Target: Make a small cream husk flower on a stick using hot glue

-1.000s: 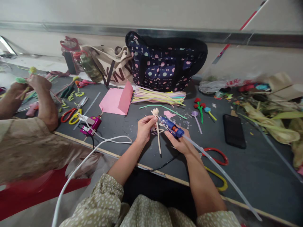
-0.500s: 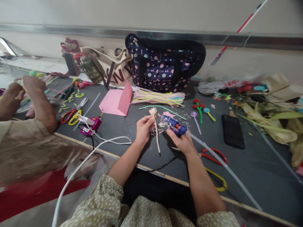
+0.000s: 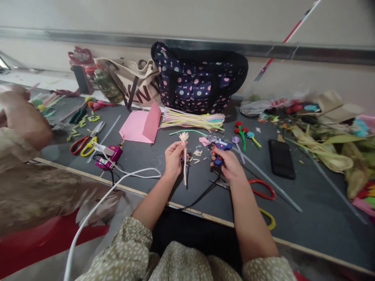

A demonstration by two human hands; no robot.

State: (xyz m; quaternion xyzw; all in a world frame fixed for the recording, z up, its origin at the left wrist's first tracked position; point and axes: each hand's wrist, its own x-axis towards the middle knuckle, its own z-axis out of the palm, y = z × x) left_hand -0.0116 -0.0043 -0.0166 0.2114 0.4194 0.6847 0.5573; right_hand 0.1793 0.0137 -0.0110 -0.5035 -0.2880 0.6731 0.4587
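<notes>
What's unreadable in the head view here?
- Blue glue gun: body mostly hidden by the right hand; nozzle tip too small to tell.
- Pale straw-coloured stick with frayed top: grip area covered by the left hand.
- Beige tote bag: lettering cut off by the dark dotted bag.
- Co-worker's hand: blurred, cut by the left edge.

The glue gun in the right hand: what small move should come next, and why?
Probably bring the glue gun back left toward the frayed stick. The right hand holds the gun apart from the stick, which the left hand holds upright with its fringed tip free, so the nozzle cannot reach it yet.
</notes>
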